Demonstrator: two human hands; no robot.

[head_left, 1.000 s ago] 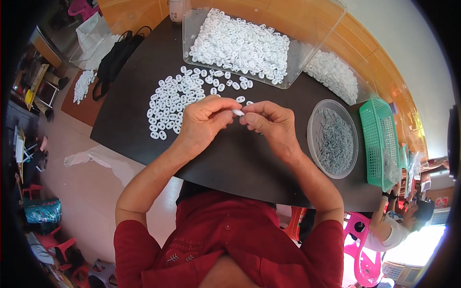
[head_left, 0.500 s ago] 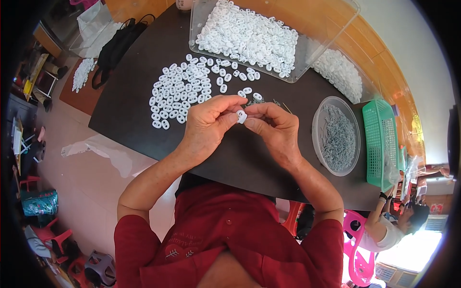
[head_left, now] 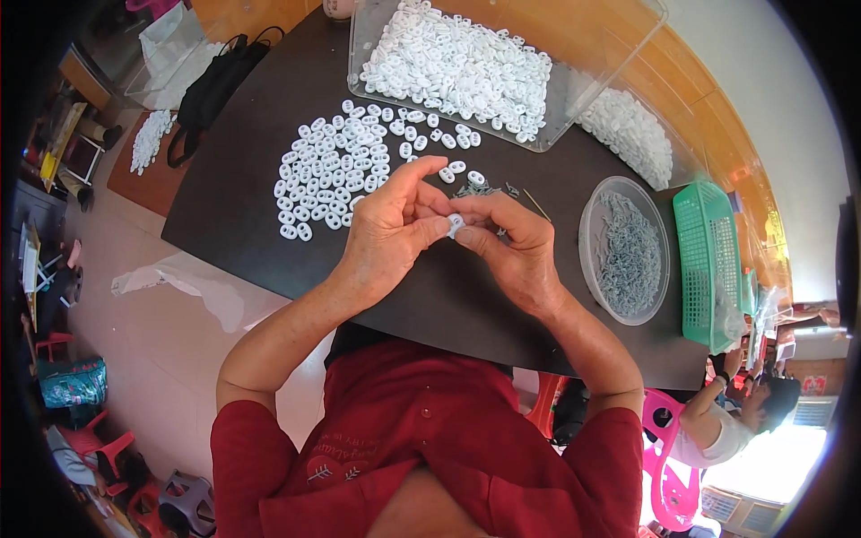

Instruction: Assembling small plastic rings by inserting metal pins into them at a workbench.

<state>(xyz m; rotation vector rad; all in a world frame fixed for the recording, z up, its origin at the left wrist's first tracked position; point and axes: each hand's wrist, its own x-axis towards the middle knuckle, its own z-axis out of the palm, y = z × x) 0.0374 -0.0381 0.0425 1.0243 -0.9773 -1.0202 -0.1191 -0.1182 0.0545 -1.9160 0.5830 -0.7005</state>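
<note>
A small white oval plastic piece with two holes (head_left: 456, 224) is held up between my hands above the table. My left hand (head_left: 381, 233) pinches its left side with the thumb, while the index finger is raised off it. From the other side, the thumb and index finger of my right hand (head_left: 520, 247) close on the same piece. Whether a screw sits in it is hidden by my fingers. Just beyond my fingertips lies a small heap of grey screws (head_left: 475, 190). A spread of similar white pieces (head_left: 327, 170) covers the table left of my left hand.
At the back stands a clear bin (head_left: 563, 90) of white pieces, with more white pieces (head_left: 628, 134) beside it. A round tub (head_left: 584, 255) of grey screws and a green basket (head_left: 692, 269) are on the right. Another person (head_left: 722, 435) sits at far right.
My left index finger has lifted away from the white piece. The piece has tilted and moved slightly down and right between my fingertips.
</note>
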